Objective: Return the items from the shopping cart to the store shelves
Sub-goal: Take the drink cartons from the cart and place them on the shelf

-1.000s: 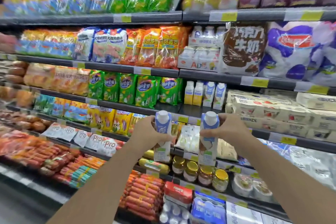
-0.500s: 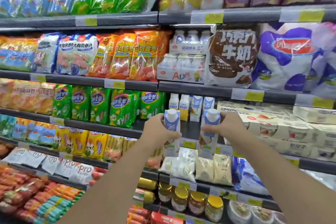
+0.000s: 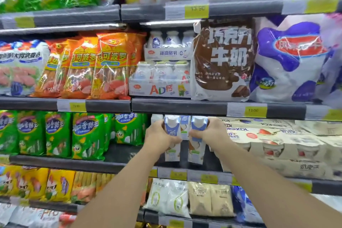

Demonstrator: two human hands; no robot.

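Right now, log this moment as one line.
left hand: holds carton | right hand: holds second carton | place: shelf, beside green bags

One head-worn wide-angle view faces the store shelves (image 3: 185,106) straight on, close, at arm's reach.

The 2 cartons (image 3: 172,135) look like smooth, matt coated paper. The sausage bags (image 3: 109,65) are glossy, crinkled plastic film. The shelf edge (image 3: 177,106) is matt grey, probably painted metal.
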